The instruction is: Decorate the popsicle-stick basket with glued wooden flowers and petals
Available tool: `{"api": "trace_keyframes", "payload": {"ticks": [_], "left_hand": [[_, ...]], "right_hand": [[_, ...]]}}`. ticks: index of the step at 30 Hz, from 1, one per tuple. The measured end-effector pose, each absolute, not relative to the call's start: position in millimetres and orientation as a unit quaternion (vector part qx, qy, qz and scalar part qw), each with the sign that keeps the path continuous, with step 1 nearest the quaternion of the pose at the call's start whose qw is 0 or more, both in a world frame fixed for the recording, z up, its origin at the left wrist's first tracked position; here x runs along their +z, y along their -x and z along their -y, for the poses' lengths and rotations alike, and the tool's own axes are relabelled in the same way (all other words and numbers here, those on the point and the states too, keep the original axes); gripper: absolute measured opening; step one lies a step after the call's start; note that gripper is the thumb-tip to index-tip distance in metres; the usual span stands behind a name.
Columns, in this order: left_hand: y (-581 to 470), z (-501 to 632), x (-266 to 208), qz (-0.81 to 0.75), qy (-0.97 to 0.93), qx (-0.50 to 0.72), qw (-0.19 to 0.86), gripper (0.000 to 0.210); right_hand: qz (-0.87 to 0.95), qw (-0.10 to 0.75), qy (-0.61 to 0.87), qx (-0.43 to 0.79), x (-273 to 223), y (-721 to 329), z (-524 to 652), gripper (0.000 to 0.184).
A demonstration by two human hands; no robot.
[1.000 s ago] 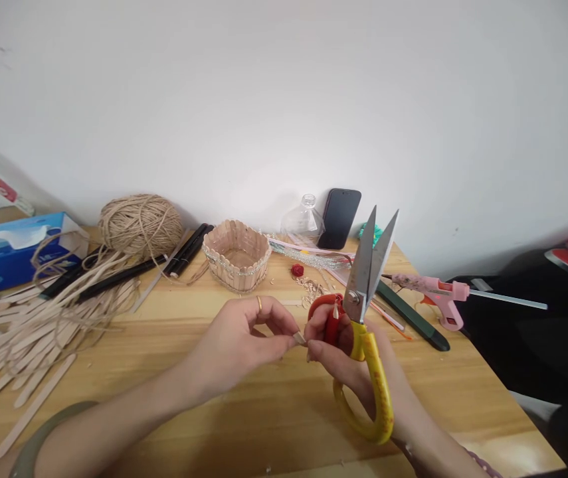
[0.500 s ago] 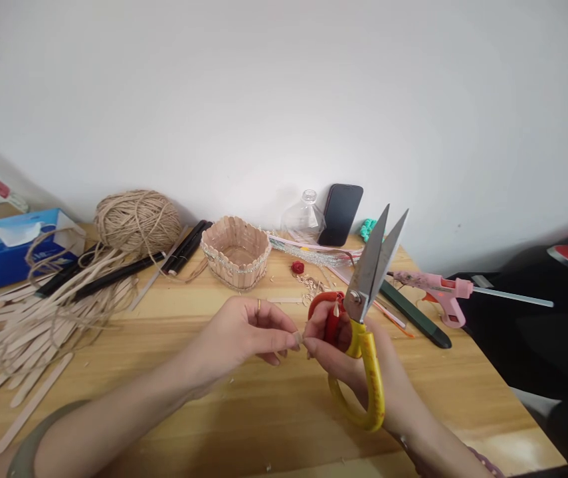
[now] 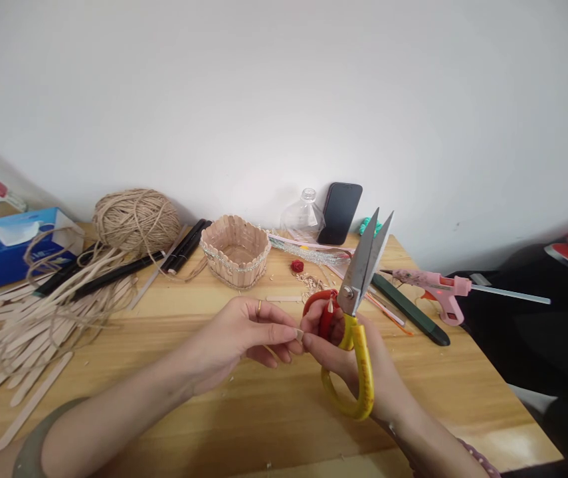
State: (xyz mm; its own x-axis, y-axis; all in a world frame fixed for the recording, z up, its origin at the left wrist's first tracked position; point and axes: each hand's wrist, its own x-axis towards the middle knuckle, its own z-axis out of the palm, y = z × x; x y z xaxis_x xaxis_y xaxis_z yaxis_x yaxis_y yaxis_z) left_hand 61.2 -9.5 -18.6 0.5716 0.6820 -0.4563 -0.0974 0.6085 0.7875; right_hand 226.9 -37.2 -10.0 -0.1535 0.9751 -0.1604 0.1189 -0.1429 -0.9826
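Observation:
Between the thumb and fingers of my left hand (image 3: 246, 332) is a small pale piece of craft stick (image 3: 299, 334). My right hand (image 3: 383, 372) holds scissors (image 3: 347, 292) with one red and one yellow handle, blades pointing up and slightly parted. The thumb and fingertips of that hand also meet the small piece's other end. Behind my hands, a small basket of craft sticks (image 3: 236, 262) with a silvery trim stands on the table. A red rose (image 3: 297, 265) and wood scraps (image 3: 311, 284) lie to its right.
Craft sticks (image 3: 29, 345), a twine ball (image 3: 137, 219), black markers (image 3: 187, 245) and a blue tissue box (image 3: 14, 249) crowd the left. A clear bottle top (image 3: 303, 216), phone (image 3: 339, 212), dark green cutter (image 3: 410, 311) and pink glue gun (image 3: 443, 287) stand or lie rightward. The table edge (image 3: 505, 382) slopes at right.
The scissors and my right hand have shifted a little left, and the blades look closer together. My left fingers have moved slightly, showing more of the small wooden piece.

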Motion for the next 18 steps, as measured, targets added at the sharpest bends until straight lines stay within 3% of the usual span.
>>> {"api": "trace_keyframes", "payload": {"ticks": [8, 18], "left_hand": [[-64.7, 9.6, -19.9, -0.434, -0.386, 0.313, 0.752, 0.007], [-62.8, 14.1, -15.6, -0.458, -0.502, 0.312, 0.665, 0.013]], "right_hand": [[0.531, 0.401, 0.548, 0.506, -13.0, -228.1, 38.2, 0.014], [0.527, 0.381, 0.552, 0.523, -10.7, -229.5, 37.9, 0.013]]}}
